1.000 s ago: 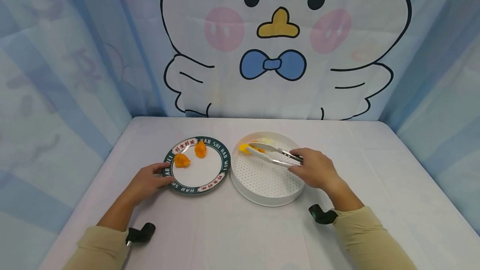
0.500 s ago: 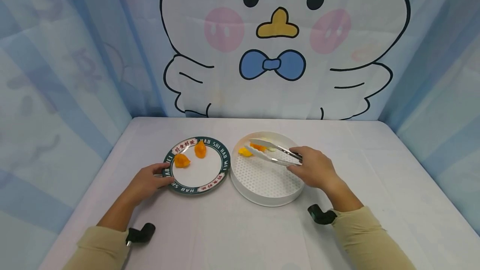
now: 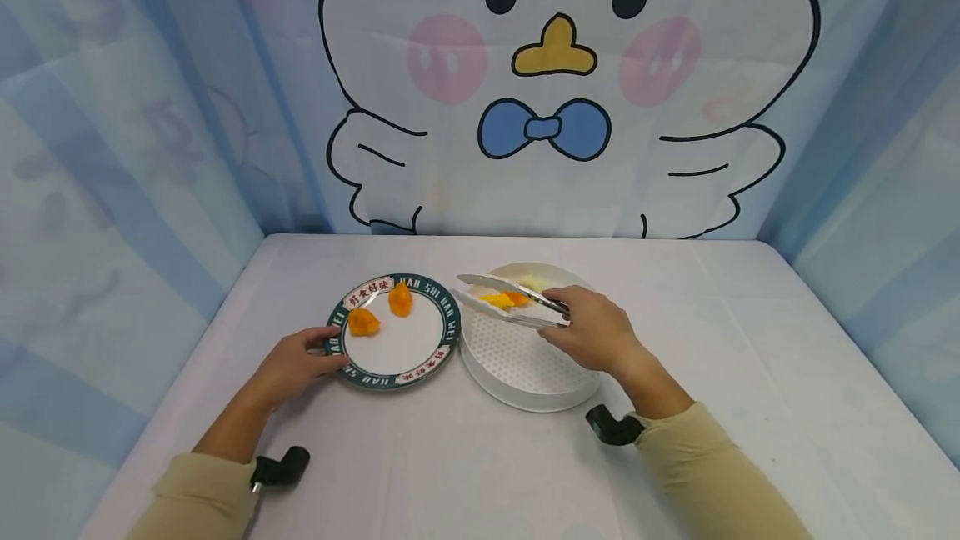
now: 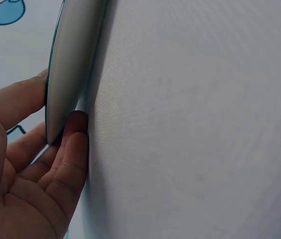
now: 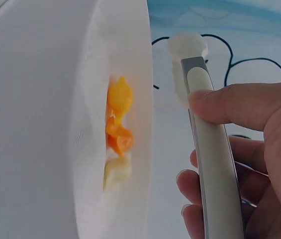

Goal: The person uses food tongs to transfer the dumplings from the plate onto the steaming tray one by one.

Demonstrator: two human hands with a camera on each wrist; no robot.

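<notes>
My left hand [image 3: 296,365] holds the left rim of a round plate [image 3: 397,348] with a green patterned border. The left wrist view shows the thumb over the rim and fingers under the plate [image 4: 73,64]. On it lie two orange dumpling-like pieces, one at the left [image 3: 363,322], one at the back [image 3: 401,299]. Metal tongs [image 3: 487,280] are gripped in my right hand [image 3: 596,327], arms spread, tips pointing left near the plate's right rim. Below them, a white round steamer tray [image 3: 517,365] holds a yellow piece [image 5: 120,97], an orange piece [image 5: 119,138] and a pale piece [image 5: 117,169].
The plate and steamer tray stand side by side on a table with a white cloth [image 3: 450,457]. Behind the table hangs a curtain [image 3: 562,198] printed with a cartoon figure. Black wrist cameras [image 3: 282,467] sit at both cuffs.
My right hand has moved left with the tongs, whose tips now reach past the steamer tray's left side. The left hand and plate have stayed in place.
</notes>
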